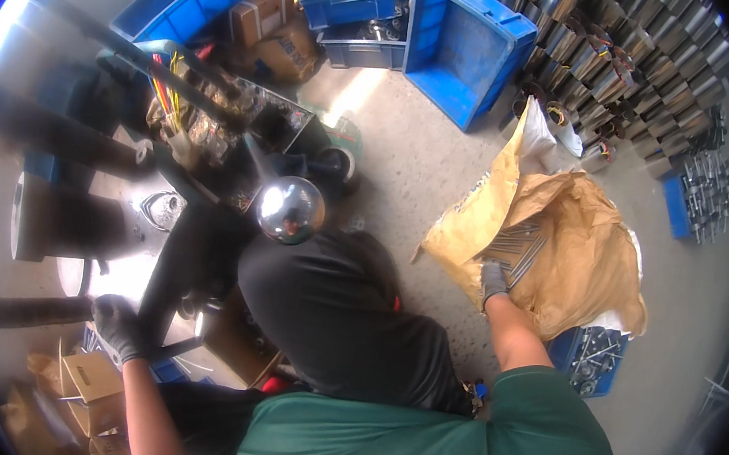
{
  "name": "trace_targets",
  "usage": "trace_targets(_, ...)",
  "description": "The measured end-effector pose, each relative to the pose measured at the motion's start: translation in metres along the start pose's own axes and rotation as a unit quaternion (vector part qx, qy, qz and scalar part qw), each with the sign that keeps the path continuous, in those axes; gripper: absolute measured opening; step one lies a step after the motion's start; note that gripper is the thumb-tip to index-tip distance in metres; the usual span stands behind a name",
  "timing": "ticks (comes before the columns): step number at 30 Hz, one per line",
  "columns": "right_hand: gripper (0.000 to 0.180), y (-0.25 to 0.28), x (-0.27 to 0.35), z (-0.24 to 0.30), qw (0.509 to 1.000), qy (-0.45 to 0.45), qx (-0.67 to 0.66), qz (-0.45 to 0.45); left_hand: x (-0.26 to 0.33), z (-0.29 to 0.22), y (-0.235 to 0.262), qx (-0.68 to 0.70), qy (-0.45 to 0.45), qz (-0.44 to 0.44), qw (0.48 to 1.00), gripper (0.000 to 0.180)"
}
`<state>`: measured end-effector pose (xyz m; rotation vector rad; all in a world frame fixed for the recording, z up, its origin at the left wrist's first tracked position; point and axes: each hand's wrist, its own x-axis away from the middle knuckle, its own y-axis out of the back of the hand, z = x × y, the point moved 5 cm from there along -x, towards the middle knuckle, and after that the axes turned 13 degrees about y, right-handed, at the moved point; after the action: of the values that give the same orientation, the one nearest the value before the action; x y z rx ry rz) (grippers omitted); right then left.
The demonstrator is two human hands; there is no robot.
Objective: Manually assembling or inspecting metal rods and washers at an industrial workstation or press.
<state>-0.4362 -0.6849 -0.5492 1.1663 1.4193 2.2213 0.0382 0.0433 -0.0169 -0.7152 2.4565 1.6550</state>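
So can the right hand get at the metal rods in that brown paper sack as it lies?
Probably yes. The right hand is already inside the open mouth of the brown paper sack, at the metal rods; nothing lies between them. Whether it grips any, I cannot tell.

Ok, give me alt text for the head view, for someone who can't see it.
Seen from above, a person's gloved right hand reaches into an open brown paper sack of long metal rods, while the gloved left hand grips a dark machine lever. Blue plastic bins and rows of metal cylinders stand on the concrete floor.
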Motion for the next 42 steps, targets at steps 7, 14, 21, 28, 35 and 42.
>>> trace_targets(7, 0.018, 0.099, 0.024, 0.146, 0.992, 0.121, 0.026, -0.028, -0.010, 0.021, 0.027, 0.086, 0.013, -0.023, 0.996, 0.024)
trace_targets(14, 0.029, 0.207, 0.054, 0.139, 0.958, 0.179, 0.205, 0.091, -0.012, 0.031, -0.016, 0.174, 0.039, 0.000, 0.984, 0.022)
trace_targets(21, 0.033, 0.337, 0.098, 0.107, 0.940, 0.133, 0.290, 0.121, -0.029, 0.010, 0.007, 0.485, 0.237, 0.164, 0.826, 0.012)
trace_targets(28, 0.033, 0.453, 0.199, 0.115, 0.965, 0.108, 0.238, -0.007, -0.032, 0.000, 0.024, 0.530, 0.120, 0.151, 0.825, 0.016)
trace_targets(35, 0.034, 0.480, 0.256, 0.213, 0.925, 0.292, -0.225, -0.093, 0.026, -0.072, 0.090, 0.470, 0.008, 0.189, 0.862, 0.026)
trace_targets(42, 0.042, 0.491, 0.341, 0.497, 0.784, 0.396, -0.457, 0.139, 0.098, -0.148, 0.114, 0.486, -0.294, 0.336, 0.751, 0.050)
